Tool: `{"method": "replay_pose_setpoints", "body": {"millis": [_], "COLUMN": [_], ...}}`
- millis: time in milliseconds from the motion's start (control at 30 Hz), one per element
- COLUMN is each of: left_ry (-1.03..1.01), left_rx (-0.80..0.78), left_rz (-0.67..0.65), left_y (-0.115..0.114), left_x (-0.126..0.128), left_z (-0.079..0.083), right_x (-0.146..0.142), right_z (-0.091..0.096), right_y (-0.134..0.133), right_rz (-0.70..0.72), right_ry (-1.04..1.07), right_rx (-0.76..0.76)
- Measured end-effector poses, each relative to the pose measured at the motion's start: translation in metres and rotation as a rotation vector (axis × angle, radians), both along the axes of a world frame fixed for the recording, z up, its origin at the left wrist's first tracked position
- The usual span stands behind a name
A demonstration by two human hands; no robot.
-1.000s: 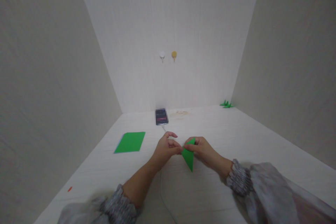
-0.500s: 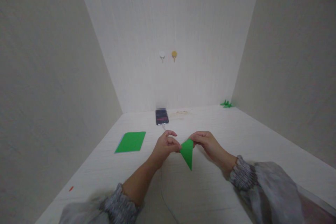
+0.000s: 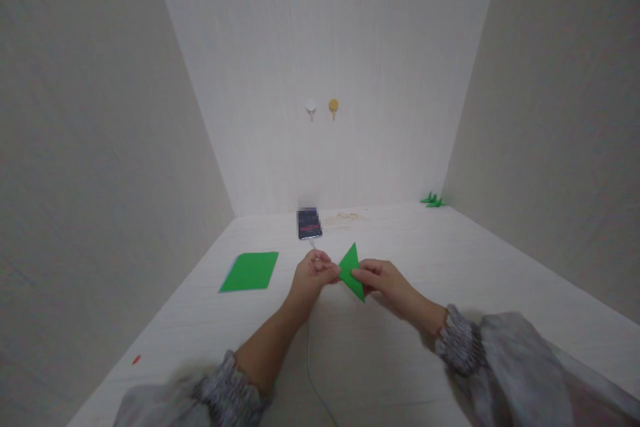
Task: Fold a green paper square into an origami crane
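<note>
A folded green paper triangle (image 3: 352, 267) is held up between both hands above the white table. My left hand (image 3: 315, 275) pinches its left corner between thumb and fingers. On the other side, my right hand (image 3: 383, 275) grips the long right edge near its middle, thumb in front and fingers behind. One point of the triangle is turned up and another down. Part of the paper is covered by the right thumb.
A stack of green paper sheets (image 3: 251, 271) lies to the left. Behind stands a phone (image 3: 309, 223) with a white cable (image 3: 309, 353) running toward me. Small green folded pieces (image 3: 433, 200) sit in the back right corner. A small red bit (image 3: 137, 359) lies at lower left.
The green paper has turned so that one point now faces up. My right hand has shifted from its top corner down to the middle of its right edge.
</note>
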State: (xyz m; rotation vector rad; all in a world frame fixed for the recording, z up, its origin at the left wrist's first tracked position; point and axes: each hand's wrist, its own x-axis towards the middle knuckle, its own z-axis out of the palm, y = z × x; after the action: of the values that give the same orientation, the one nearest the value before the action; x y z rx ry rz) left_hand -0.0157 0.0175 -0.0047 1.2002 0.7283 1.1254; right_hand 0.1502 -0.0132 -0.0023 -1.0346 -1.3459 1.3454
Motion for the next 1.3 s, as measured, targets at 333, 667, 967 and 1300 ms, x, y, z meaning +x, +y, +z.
{"method": "replay_pose_setpoints", "body": {"millis": [333,667,967,1300], "left_ry": [0.336,0.297,0.174,0.054], "left_rx": [0.132,0.139,0.042,-0.036], "left_rz": [0.059,-0.068,-0.041,-0.096], "left_y": [0.002,-0.003,-0.004,-0.008], "left_x": [0.018,0.021,0.019,0.014], "left_z": [-0.011,-0.002,0.002,0.0], "right_x": [0.004,-0.001,0.0,0.002], "right_z": [-0.001,0.003,0.011,-0.009], "right_y": [-0.003,-0.005,-0.009,0.002], "right_rz": [-0.253,-0.085,0.059,0.15], "right_ry": [-0.894,-0.736,-0.545,-0.084], "right_rx": [0.564,0.587,0.534,0.177]}}
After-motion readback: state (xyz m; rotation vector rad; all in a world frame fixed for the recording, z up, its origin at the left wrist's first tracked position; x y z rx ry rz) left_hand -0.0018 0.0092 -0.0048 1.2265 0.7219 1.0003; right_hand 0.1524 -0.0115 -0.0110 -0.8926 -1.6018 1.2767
